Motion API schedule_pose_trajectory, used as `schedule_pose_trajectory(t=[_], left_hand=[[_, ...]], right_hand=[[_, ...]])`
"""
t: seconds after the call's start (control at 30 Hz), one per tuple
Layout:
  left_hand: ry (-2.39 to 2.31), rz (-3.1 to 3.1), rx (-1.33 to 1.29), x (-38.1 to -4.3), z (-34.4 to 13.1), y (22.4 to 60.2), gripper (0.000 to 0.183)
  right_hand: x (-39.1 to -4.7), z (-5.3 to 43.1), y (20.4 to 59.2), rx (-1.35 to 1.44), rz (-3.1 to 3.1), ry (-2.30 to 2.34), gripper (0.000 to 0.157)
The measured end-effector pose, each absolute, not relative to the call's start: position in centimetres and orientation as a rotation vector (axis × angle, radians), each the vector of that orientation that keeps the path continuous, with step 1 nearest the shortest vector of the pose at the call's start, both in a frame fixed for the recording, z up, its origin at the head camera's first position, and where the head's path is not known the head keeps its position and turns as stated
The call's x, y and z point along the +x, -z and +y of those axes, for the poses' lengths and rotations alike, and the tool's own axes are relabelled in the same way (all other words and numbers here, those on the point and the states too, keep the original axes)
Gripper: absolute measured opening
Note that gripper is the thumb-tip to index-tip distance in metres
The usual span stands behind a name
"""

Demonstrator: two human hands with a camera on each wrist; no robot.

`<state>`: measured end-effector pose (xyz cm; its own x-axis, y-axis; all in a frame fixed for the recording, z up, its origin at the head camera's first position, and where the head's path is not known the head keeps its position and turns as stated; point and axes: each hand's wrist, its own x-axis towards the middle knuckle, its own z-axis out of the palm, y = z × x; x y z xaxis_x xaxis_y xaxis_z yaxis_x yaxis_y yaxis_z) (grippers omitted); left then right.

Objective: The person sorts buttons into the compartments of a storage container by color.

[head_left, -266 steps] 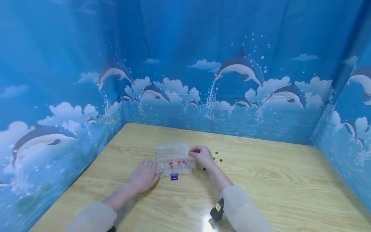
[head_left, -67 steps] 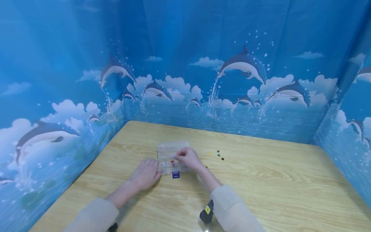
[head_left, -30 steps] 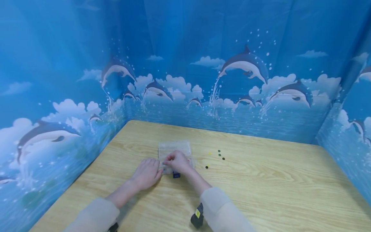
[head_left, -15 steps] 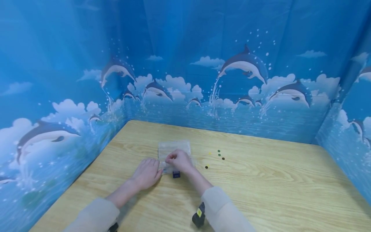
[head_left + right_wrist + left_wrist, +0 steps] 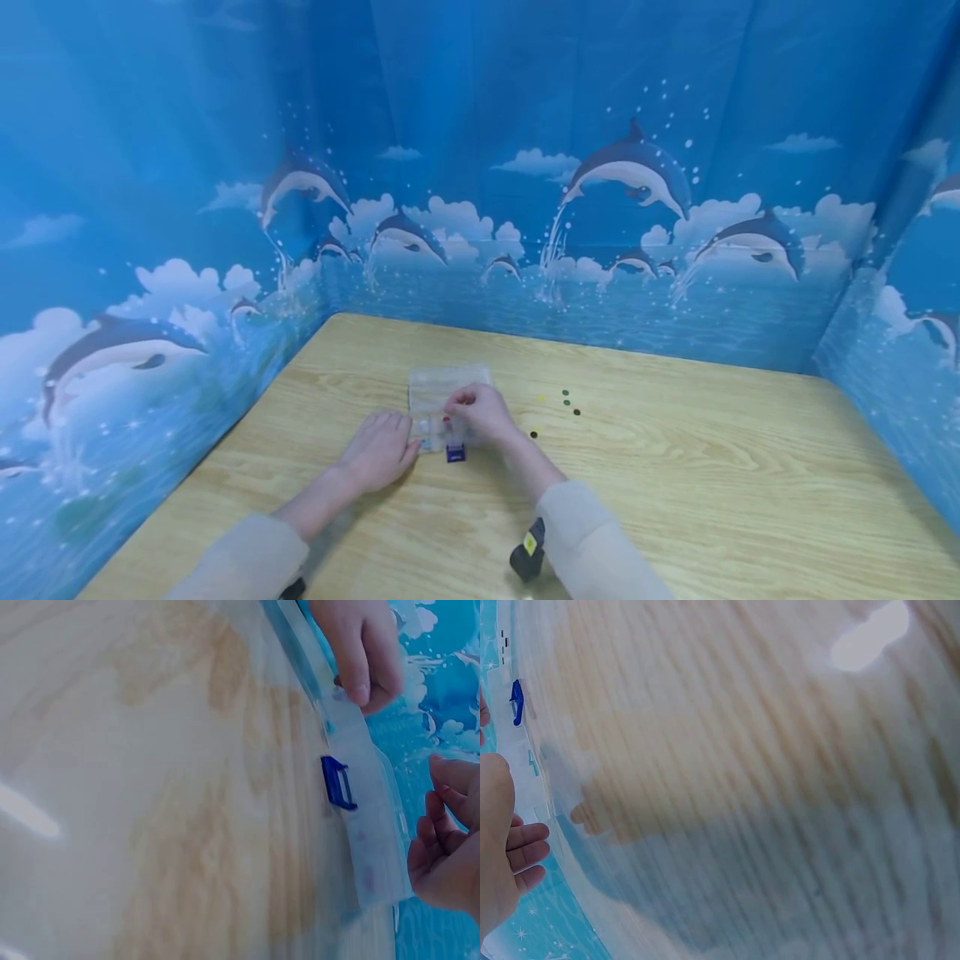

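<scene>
A clear plastic compartment box (image 5: 438, 439) stands on the table with its transparent lid (image 5: 435, 380) folded back. A blue-purple latch (image 5: 455, 454) sticks out at its front. My left hand (image 5: 377, 452) grips the box's left end, the thumb at the front corner. Over the middle compartments hovers my right hand (image 5: 486, 414), thumb and forefinger bent close together; in the right wrist view no piece shows plainly between the fingertips (image 5: 437, 763). Below them a small red piece (image 5: 446, 419) lies in a compartment. The right compartments are partly hidden by this hand.
Right of the box lie small flat round pieces: green ones (image 5: 566, 402), a dark one (image 5: 577, 412), a black one (image 5: 534, 434) and a yellow one (image 5: 542, 398). Dolphin-print curtains (image 5: 480, 208) stand behind the wooden table (image 5: 712, 467) and at both sides.
My right hand reached left over the left compartments about a second ago, and has since moved back right to the middle, uncovering the red piece. The left hand stays at the box's left end.
</scene>
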<state>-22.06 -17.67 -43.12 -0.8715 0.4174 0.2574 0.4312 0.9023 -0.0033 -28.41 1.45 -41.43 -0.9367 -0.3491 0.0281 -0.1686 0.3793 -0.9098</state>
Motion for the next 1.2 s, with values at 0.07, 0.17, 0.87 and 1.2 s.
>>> schedule_pose_trajectory(t=[0.07, 0.17, 0.87, 1.2], left_hand=[[0.082, -2.812, -0.642, -22.0, -17.7, 43.1, 0.029], [0.08, -2.817, -0.644, -22.0, -17.7, 43.2, 0.029], [0.08, -2.85, -0.631, -21.9, -17.6, 43.1, 0.03], [0.082, -2.84, -0.633, -22.0, -17.6, 43.2, 0.031]], right_hand=[[-28.7, 2.0, 41.4, -0.462, 2.473, 1.617, 0.01], [-29.0, 2.9, 41.2, -0.448, 2.485, 1.656, 0.012], [-31.0, 9.1, 40.9, -0.204, 2.565, 1.682, 0.017], [-32.5, 11.8, 42.0, -0.066, 2.643, 1.712, 0.019]])
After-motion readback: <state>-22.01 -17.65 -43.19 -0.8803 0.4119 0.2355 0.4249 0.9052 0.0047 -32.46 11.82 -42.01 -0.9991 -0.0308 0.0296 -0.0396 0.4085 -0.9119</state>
